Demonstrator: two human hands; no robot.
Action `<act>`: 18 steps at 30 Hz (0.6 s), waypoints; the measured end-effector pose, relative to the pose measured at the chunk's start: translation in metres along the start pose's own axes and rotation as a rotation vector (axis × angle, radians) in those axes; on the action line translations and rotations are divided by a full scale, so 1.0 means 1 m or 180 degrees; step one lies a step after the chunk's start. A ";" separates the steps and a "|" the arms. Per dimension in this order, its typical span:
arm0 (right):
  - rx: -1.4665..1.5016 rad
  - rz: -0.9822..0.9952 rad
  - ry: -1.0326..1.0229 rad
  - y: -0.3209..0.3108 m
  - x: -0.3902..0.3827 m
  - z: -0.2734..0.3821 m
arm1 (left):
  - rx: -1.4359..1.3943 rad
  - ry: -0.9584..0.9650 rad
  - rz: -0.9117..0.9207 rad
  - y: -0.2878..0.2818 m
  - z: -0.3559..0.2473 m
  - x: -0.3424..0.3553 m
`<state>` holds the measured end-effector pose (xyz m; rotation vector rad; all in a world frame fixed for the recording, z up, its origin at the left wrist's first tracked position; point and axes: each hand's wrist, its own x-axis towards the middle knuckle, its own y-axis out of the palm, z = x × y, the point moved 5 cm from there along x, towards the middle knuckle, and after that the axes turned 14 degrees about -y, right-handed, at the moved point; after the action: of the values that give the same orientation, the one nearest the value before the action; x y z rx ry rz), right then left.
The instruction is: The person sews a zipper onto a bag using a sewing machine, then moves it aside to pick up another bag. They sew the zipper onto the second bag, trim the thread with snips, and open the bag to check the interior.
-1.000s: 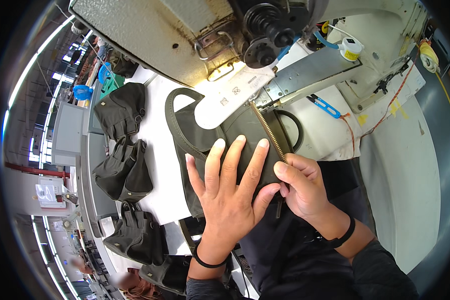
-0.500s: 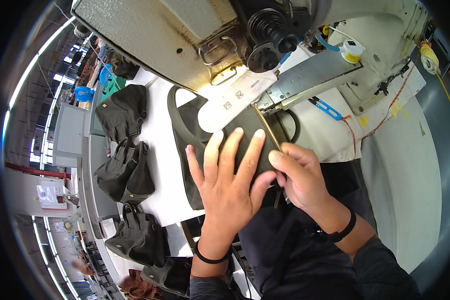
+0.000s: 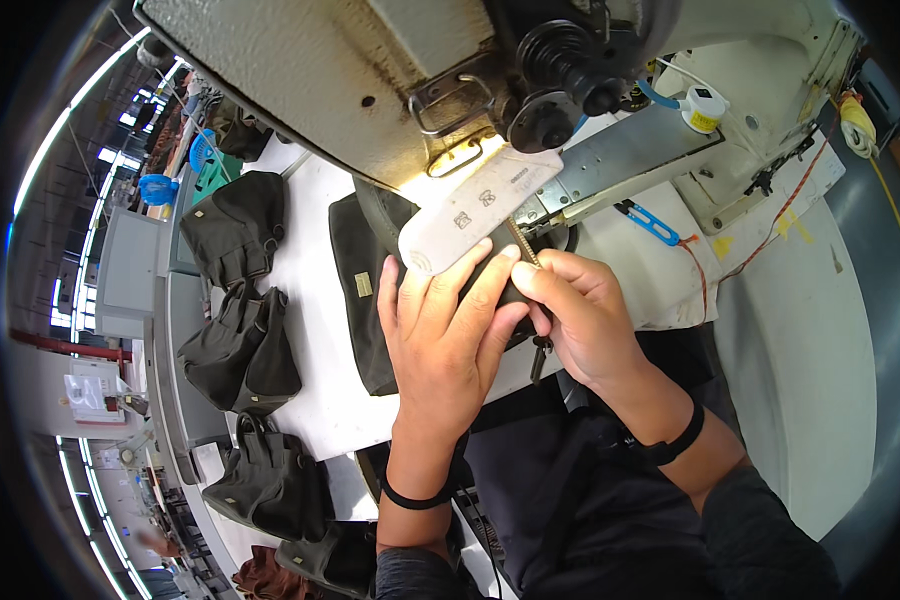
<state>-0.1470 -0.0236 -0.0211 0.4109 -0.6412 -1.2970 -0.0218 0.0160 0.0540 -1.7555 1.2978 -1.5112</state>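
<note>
The sewing machine (image 3: 390,80) fills twelve o'clock. Below it, on the white table (image 3: 320,400), lies the dark fabric panel (image 3: 365,300) — left hand (image 3: 450,330) pressed flat, fingers spread; right hand (image 3: 580,320) pinches its zipper (image 3: 523,245).

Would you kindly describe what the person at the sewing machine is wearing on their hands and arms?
Both hands are bare, without gloves or rings that I can make out. The left hand has a thin black band at the wrist; the right hand has a wider black wristband. Dark sleeves cover the upper forearms.
</note>
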 end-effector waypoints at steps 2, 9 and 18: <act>0.0071 -0.0163 -0.0067 0.003 0.006 0.000 | -0.0058 0.0012 -0.0107 0.003 0.003 0.005; -0.0427 -0.0112 -0.0180 0.001 0.023 0.003 | -0.0696 0.0032 -0.0457 0.010 0.015 0.017; -0.1033 -0.0127 -0.0264 0.005 0.023 0.011 | -0.0958 -0.0151 -0.1114 0.024 0.012 -0.012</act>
<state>-0.1469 -0.0437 -0.0047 0.1046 -0.4815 -1.4333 -0.0180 0.0137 0.0242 -2.2956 1.2976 -1.4993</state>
